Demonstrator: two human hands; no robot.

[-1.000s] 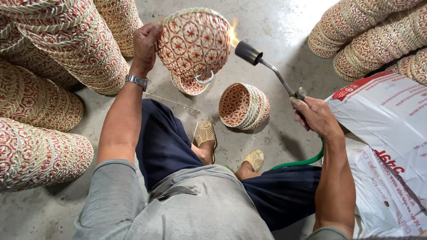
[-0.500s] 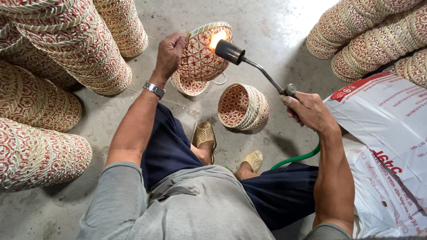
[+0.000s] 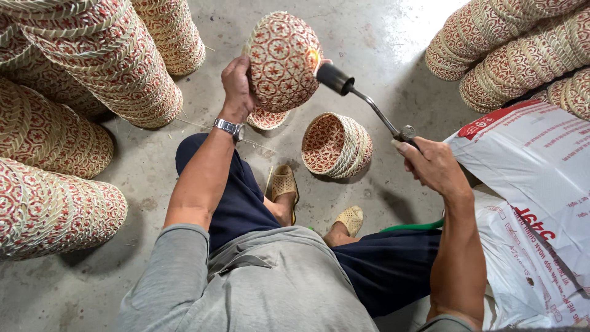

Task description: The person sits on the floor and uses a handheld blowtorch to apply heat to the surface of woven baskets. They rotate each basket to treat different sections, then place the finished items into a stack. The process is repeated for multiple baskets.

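woven basket held up, torch nozzle at its right side

red-patterned woven basket (image 3: pixel 283 58) is raised over the concrete floor, left hand (image 3: pixel 236 83) with fingers clamped on its left rim. right hand (image 3: pixel 430 163) grips the gas torch (image 3: pixel 362 101), whose nozzle points left at the basket's flank, flame touching.

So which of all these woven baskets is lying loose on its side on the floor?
The small basket between the person's hands, by the sandalled feet. Its open mouth faces left. The others are stacked in columns or, like the one the left hand holds, lifted.
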